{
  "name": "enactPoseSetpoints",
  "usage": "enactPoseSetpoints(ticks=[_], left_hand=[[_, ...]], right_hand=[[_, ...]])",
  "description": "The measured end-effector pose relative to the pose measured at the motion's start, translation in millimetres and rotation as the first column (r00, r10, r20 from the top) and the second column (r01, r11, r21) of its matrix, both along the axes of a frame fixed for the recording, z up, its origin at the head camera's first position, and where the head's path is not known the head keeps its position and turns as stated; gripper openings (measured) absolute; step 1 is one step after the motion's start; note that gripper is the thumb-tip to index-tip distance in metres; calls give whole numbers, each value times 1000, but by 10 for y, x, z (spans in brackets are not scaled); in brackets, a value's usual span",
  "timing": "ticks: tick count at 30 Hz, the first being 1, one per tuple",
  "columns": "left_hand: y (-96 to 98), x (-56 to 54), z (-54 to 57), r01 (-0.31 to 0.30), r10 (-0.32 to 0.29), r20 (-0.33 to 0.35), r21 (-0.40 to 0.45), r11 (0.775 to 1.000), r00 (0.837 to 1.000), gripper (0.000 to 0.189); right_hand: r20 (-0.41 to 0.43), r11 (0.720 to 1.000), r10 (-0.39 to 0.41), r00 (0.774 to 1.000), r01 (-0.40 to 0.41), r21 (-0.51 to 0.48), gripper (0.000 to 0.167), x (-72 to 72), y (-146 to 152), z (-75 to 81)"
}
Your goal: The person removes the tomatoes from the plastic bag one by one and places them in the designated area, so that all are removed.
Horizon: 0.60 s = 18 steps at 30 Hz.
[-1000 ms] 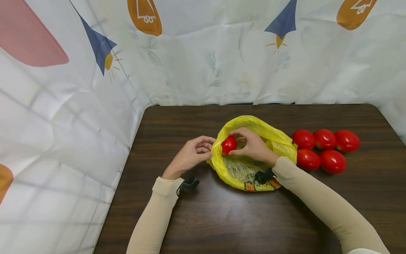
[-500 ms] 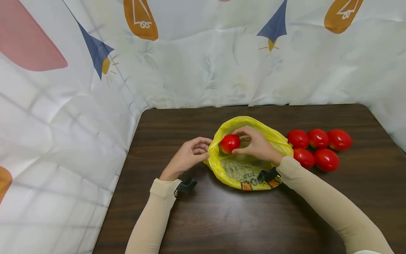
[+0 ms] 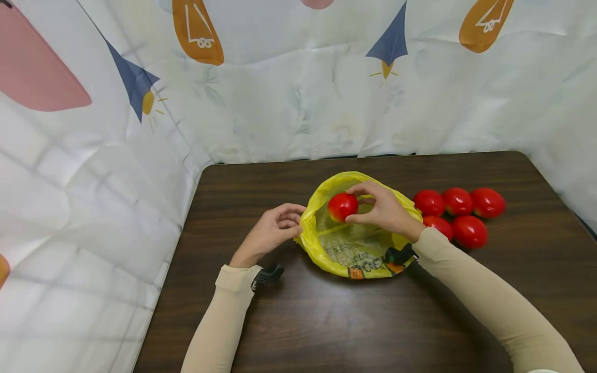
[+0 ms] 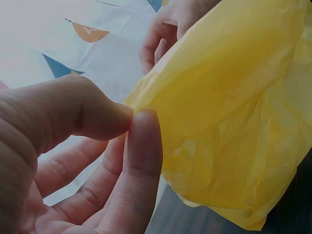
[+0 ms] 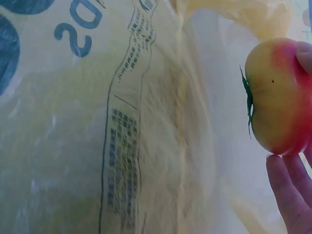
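Note:
A yellow plastic bag (image 3: 326,261) stands on the dark table with its mouth spread wide. My left hand (image 3: 270,233) pinches the bag's left rim between thumb and forefinger, as the left wrist view shows close up. Within the bag's mouth, my right hand (image 3: 384,210) holds a red tomato (image 3: 342,207) by its right side with the thumb and fingertips. Green leaves and a yellowish end of that tomato (image 5: 275,97) show in the right wrist view. Printed lettering covers part of the bag's wall (image 5: 122,161).
Several more red tomatoes (image 3: 458,201) lie in two rows on the table (image 3: 298,321), just right of the bag. A patterned white cloth (image 3: 280,103) hangs behind the table and along its left side. Each wrist wears a black strap (image 3: 269,273).
The right hand has drawn the tomato up and rightward, from beside the bag's left wall toward the middle of its mouth. The left hand keeps its pinch. The head view has shifted slightly.

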<state>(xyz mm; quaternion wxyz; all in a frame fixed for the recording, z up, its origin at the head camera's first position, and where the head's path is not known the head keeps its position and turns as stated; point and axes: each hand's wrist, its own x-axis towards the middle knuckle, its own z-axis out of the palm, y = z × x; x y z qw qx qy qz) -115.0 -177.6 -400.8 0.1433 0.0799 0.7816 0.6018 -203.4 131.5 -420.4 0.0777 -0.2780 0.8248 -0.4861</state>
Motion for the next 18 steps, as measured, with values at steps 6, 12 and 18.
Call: enactPoseSetpoints(ticks=[6,12,18], left_hand=[[-3,-6,-11,-4,4,13,3,1000,1000,44],[-1,-8,-18,-5,5,17,-7,1000,1000,45],[3,1,-11,-11,11,24,-14,1000,1000,45]], right_hand=[[-59,999,-34,998,35,14,58,24,133,64],[-58,997,-77,995,77,12,58,51,279,141],[-63,993,-117,991,118,15,58,65,416,203]])
